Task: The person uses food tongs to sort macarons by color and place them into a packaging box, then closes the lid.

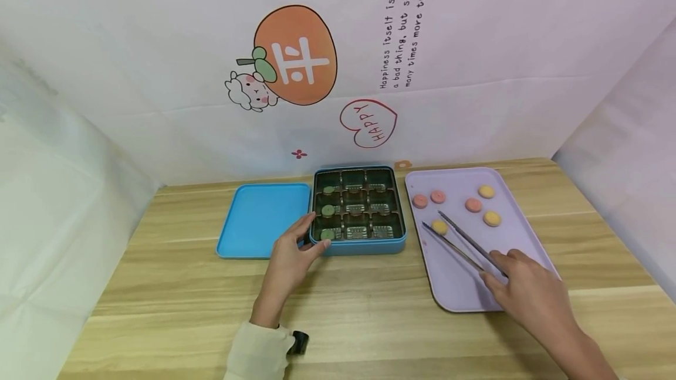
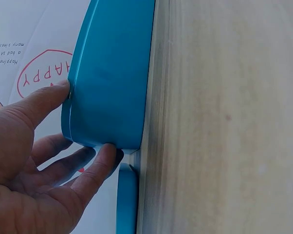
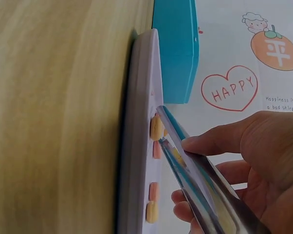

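My left hand [image 1: 291, 252] holds the near left corner of a blue tin box [image 1: 364, 246], thumb at the front rim and fingers along the left side. A clear divided insert [image 1: 356, 231] lines the box; green macarons [image 1: 328, 210] sit in its left column. My right hand [image 1: 530, 289] grips metal tongs [image 1: 472, 245] over the lilac tray [image 1: 459, 292]. The tongs' tips are apart, on either side of a yellow macaron [image 1: 439, 227]; in the right wrist view they reach this macaron [image 3: 156, 127], but contact is unclear.
Pink macarons [image 1: 473, 204] and two other yellow macarons [image 1: 492, 218] lie toward the tray's far side. Left of the box, a blue lid [image 1: 264, 221] rests on the wooden table [image 1: 364, 321]. A printed white cloth [image 1: 475, 104] hangs behind.
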A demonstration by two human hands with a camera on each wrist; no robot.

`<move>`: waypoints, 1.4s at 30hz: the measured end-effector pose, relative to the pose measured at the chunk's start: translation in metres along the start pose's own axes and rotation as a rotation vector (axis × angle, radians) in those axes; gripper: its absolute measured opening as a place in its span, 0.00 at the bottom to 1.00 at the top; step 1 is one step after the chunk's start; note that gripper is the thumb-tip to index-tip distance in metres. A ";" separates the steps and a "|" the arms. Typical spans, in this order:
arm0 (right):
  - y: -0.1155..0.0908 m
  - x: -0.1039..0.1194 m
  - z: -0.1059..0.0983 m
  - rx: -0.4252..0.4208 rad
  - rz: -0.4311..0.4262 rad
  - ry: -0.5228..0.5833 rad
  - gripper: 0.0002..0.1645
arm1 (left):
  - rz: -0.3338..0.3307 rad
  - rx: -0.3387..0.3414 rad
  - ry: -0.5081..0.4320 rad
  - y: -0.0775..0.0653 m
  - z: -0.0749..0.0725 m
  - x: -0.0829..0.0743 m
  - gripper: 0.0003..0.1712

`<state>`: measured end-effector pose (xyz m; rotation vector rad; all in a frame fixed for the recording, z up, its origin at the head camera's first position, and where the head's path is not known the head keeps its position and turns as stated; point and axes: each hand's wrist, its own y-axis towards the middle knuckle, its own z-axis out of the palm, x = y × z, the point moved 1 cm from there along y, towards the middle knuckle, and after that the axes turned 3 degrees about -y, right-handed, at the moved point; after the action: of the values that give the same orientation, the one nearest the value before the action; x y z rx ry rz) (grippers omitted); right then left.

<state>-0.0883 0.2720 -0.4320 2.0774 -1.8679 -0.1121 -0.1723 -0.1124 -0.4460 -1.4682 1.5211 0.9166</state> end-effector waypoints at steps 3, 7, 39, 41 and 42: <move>-0.001 -0.002 0.001 0.009 0.005 -0.003 0.21 | 0.002 0.001 -0.004 0.000 0.000 0.000 0.42; -0.003 -0.003 0.003 0.036 0.019 0.005 0.21 | 0.003 0.001 -0.005 0.000 0.000 0.000 0.42; -0.009 -0.004 0.006 -0.009 0.019 0.035 0.18 | -0.002 0.002 0.000 -0.001 0.001 -0.002 0.42; -0.009 -0.004 0.005 -0.019 0.015 0.037 0.18 | -0.002 0.002 0.000 -0.001 0.001 -0.002 0.42; -0.008 -0.003 0.005 -0.020 0.015 0.039 0.18 | -0.002 0.002 0.001 -0.001 0.001 -0.002 0.42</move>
<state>-0.0822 0.2749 -0.4397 2.0379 -1.8517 -0.0855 -0.1714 -0.1109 -0.4442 -1.4686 1.5209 0.9132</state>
